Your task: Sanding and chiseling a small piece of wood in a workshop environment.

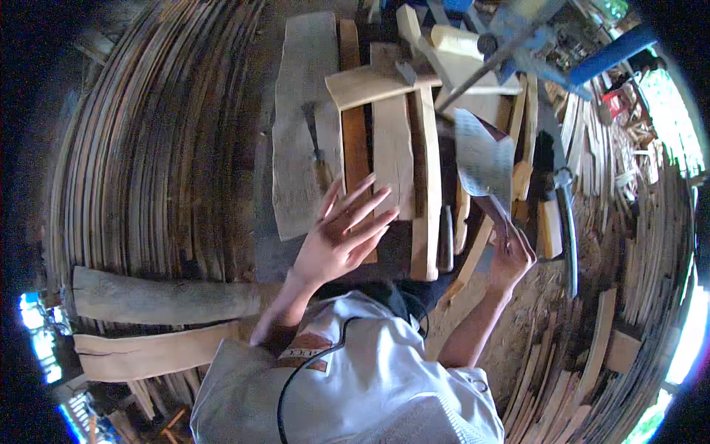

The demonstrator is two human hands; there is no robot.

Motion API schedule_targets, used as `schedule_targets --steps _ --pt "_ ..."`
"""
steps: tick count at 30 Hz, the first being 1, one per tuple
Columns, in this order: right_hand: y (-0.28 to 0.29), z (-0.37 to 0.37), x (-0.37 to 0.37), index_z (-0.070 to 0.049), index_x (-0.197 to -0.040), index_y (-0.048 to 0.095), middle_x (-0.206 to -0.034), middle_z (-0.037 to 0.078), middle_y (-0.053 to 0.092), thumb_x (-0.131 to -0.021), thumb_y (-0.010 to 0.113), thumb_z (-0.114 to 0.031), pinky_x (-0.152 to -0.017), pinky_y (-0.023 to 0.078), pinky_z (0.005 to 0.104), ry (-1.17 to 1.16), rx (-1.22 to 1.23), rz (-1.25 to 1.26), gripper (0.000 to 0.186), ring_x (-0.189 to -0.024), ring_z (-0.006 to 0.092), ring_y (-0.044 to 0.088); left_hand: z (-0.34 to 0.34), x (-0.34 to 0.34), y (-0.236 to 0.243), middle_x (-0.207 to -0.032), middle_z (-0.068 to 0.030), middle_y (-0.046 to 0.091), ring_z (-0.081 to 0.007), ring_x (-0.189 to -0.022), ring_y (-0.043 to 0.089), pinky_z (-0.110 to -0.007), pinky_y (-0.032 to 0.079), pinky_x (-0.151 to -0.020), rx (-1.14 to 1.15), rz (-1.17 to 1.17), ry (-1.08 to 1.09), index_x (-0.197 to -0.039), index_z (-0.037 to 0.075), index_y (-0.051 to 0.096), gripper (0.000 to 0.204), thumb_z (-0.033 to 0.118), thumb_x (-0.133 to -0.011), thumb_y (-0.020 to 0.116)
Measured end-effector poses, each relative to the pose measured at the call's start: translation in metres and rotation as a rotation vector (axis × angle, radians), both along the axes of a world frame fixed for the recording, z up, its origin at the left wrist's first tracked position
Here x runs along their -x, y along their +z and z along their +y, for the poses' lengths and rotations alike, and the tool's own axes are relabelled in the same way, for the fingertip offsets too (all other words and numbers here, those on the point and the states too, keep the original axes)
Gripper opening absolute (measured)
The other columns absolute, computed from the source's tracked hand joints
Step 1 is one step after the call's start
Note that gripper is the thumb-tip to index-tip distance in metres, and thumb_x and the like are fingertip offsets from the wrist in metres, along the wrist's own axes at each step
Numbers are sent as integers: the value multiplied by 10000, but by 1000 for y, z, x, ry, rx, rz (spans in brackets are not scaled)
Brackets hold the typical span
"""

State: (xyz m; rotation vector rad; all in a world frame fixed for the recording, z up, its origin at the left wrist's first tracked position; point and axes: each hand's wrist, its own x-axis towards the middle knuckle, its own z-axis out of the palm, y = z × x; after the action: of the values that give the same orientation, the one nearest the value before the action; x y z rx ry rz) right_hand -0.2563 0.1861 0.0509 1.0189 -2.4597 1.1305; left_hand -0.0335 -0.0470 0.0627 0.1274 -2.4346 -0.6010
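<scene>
My left hand (342,240) is open, its fingers spread above the lower ends of several boards. Close to its fingertips, a chisel-like tool (314,137) with a dark shaft and wooden handle lies on a wide pale board (299,96). My right hand (512,255) is closed around the dark handle of a broad, flat, pale grey blade-like tool (484,155), which points away from me. Its exact kind is unclear. Between the hands lie a reddish-brown board (355,148), a pale plank (392,140) and a thick light beam (425,185).
A short wood piece (381,83) lies crosswise over the boards. Blue metal machinery (529,55) stands at the far right, and a long metal bar with a rounded head (568,229) is right of my hand. Stacked timber (155,148) fills the left; two curved planks (159,296) lie lower left.
</scene>
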Motion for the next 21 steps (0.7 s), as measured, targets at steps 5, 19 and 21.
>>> schedule_targets --steps 5,19,21 --pt "26 9 14 -144 -1458 441 -1318 158 604 -762 759 -31 -935 502 445 -80 -437 -221 773 -1133 368 621 -7 -41 -12 -1376 -68 589 -309 -1314 519 -599 252 -1154 -44 108 209 -1192 157 677 381 45 -828 686" --pt "119 -215 3 -66 -1468 373 -1415 242 448 -851 640 -81 -1077 395 495 519 -477 357 672 -1300 421 452 -11 -82 -50 -1258 -89 664 -342 -1254 555 -554 243 -1152 -214 291 486 -1120 78 693 340 14 -807 576" --pt "118 -265 24 -54 -1469 370 -1407 249 445 -815 602 -16 -1069 381 556 438 -587 458 695 -1303 425 455 -13 -82 -56 -1272 -93 655 -340 -1262 548 -553 242 -1153 -191 255 512 -1134 85 691 336 33 -821 580"
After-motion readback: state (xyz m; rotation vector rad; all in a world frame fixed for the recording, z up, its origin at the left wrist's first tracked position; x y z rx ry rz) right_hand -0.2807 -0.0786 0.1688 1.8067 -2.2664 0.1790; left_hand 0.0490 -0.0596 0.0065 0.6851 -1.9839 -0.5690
